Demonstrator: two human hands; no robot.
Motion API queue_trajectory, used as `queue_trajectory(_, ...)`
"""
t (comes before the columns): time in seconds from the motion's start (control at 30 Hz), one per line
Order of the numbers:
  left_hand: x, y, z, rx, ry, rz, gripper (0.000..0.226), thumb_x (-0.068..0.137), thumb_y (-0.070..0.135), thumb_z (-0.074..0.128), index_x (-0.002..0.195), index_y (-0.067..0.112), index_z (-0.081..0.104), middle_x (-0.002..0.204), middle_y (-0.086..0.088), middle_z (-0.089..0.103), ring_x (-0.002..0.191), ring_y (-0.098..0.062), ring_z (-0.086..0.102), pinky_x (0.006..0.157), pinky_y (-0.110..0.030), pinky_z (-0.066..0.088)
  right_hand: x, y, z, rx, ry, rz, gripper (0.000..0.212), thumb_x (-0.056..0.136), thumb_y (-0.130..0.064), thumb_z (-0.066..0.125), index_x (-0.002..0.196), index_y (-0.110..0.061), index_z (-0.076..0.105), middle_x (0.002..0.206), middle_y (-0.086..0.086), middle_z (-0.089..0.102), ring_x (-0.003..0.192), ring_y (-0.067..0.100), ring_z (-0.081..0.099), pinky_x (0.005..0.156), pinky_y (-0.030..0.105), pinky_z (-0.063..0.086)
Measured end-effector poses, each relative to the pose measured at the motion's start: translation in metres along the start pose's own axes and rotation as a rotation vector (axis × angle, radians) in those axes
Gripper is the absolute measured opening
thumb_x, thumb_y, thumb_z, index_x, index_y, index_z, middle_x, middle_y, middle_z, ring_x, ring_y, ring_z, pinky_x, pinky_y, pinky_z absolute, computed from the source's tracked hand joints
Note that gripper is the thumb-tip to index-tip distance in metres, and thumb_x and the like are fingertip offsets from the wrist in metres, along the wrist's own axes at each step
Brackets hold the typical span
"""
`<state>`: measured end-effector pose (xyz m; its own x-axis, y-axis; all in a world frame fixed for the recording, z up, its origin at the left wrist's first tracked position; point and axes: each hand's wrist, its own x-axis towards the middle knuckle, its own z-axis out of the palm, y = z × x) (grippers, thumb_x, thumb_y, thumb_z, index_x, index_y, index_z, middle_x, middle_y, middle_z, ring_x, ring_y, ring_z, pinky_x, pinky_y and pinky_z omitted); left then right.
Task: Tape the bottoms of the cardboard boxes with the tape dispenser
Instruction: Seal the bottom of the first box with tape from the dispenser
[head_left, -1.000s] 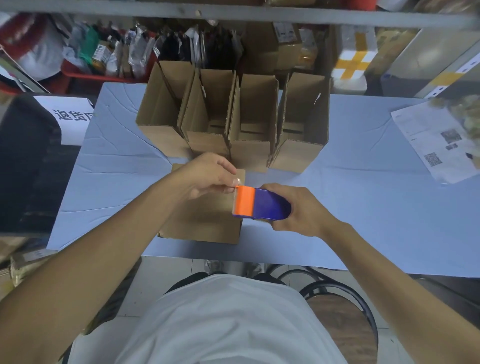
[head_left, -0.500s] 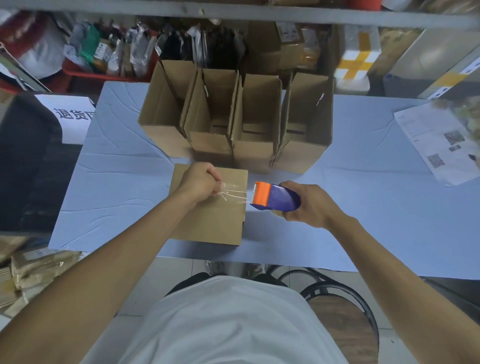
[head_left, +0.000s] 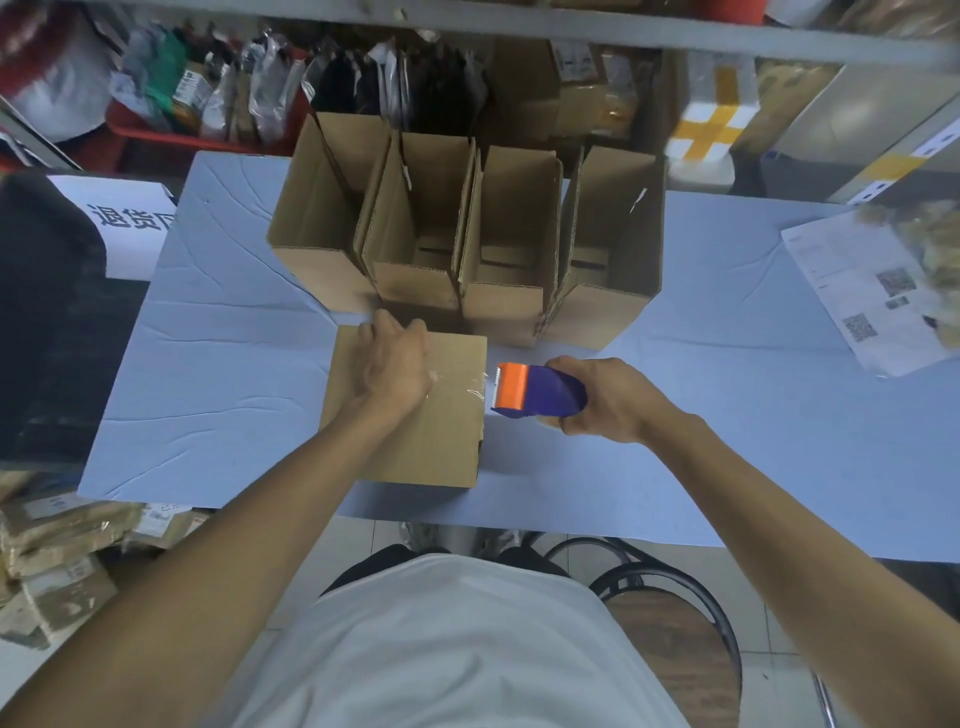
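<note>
Cluttered stockroom, blue-covered table (head_left: 218, 364) under a packed shelf, four open boxes (head_left: 467, 244) lined up at the back. The box I'm taping (head_left: 415, 431) sits bottom-up right in front of me. A second ago I was just pinching the tape end off the dispenser; now my left hand (head_left: 392, 364) is flat on the box, fingers spread, pressing the tape down near the far-left edge. My right hand (head_left: 608, 400) is wrapped tight around the tape dispenser (head_left: 535, 391), pulled out just past the right edge. Clear strip spans the seam, so cutting looks next.
</note>
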<state>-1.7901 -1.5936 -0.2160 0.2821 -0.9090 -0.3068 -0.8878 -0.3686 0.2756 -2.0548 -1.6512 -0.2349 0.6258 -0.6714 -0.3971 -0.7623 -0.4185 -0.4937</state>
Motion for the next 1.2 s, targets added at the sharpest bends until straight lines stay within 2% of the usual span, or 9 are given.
queue_trajectory(0.1,0.002,-0.006,0.001,0.098,-0.045,0.343,0.039,0.085,0.009,0.064,0.117,0.025,0.051,0.143,-0.009,0.028,0.132,-0.032,0.026,0.102,-0.036,0.037,0.003,-0.007,-0.003,-0.076,-0.041,0.012,0.066,0.074,-0.040,0.082,0.130,-0.029,0.048,0.118,-0.006,0.064,0.101,0.015,0.057,0.080,0.030,0.055)
queue_trajectory(0.2,0.006,-0.016,0.004,0.161,-0.160,0.575,0.037,0.091,0.021,0.062,0.117,0.044,0.049,0.157,-0.003,0.011,0.143,-0.032,0.005,0.114,-0.046,0.022,0.008,-0.016,-0.008,-0.178,-0.075,0.013,0.062,0.075,-0.040,0.079,0.127,-0.029,0.049,0.114,-0.006,0.065,0.103,0.019,0.059,0.079,0.035,0.057)
queue_trajectory(0.4,0.017,-0.022,0.006,0.203,-0.255,0.566,0.057,0.093,0.019,0.058,0.119,0.063,0.034,0.153,0.003,0.014,0.138,-0.036,0.011,0.111,-0.048,0.019,0.016,-0.028,-0.030,-0.305,-0.102,-0.007,0.056,0.072,-0.039,0.077,0.121,-0.032,0.051,0.103,-0.006,0.065,0.092,0.021,0.059,0.072,0.035,0.055)
queue_trajectory(0.53,0.022,-0.027,0.008,0.209,-0.263,0.583,0.069,0.093,0.004,0.050,0.125,0.062,0.032,0.150,0.003,0.022,0.136,-0.031,0.021,0.110,-0.041,0.014,0.000,-0.018,-0.036,-0.179,-0.081,-0.037,0.058,0.074,-0.045,0.078,0.123,-0.034,0.050,0.105,-0.012,0.064,0.092,0.016,0.059,0.069,0.026,0.052)
queue_trajectory(0.77,0.022,-0.027,0.012,0.185,-0.253,0.579,0.064,0.095,0.006,0.050,0.126,0.060,0.035,0.150,0.003,0.020,0.134,-0.031,0.019,0.110,-0.042,0.012,-0.014,-0.008,-0.018,-0.040,-0.035,0.013,0.058,0.075,-0.044,0.080,0.123,-0.033,0.050,0.104,-0.013,0.064,0.087,0.011,0.057,0.067,0.020,0.046)
queue_trajectory(0.9,0.021,-0.028,0.018,0.164,-0.263,0.573,0.065,0.095,0.016,0.057,0.123,0.067,0.029,0.149,0.009,0.011,0.137,-0.035,0.008,0.113,-0.051,0.009,-0.001,-0.013,-0.014,-0.131,-0.087,0.071,0.055,0.075,-0.041,0.078,0.122,-0.031,0.050,0.107,-0.010,0.065,0.092,0.016,0.058,0.073,0.028,0.053)
queue_trajectory(0.97,0.022,-0.028,0.021,0.095,-0.283,0.555,0.059,0.096,0.030,0.061,0.119,0.073,0.028,0.140,0.020,0.007,0.134,-0.024,-0.002,0.112,-0.052,0.006,0.010,-0.022,-0.014,-0.211,-0.126,0.105,0.051,0.073,-0.038,0.076,0.117,-0.030,0.052,0.104,-0.004,0.067,0.093,0.021,0.060,0.076,0.038,0.057)
queue_trajectory(1.1,0.023,-0.019,0.018,-0.049,-0.359,0.386,0.057,0.089,0.056,0.061,0.094,0.091,0.016,0.119,0.024,0.013,0.118,-0.006,0.000,0.107,-0.053,0.003,0.026,-0.041,-0.022,-0.417,-0.169,0.075,0.049,0.066,-0.031,0.076,0.108,-0.026,0.052,0.090,-0.003,0.061,0.081,0.021,0.055,0.060,0.028,0.044)
queue_trajectory(1.2,0.025,-0.012,0.015,-0.020,-0.413,0.364,0.038,0.084,0.072,0.050,0.098,0.087,0.019,0.121,0.024,0.014,0.120,-0.009,-0.001,0.105,-0.053,-0.002,0.039,-0.051,-0.038,-0.508,-0.282,0.105,0.043,0.062,-0.032,0.075,0.098,-0.026,0.054,0.082,-0.003,0.060,0.078,0.021,0.057,0.054,0.026,0.039)
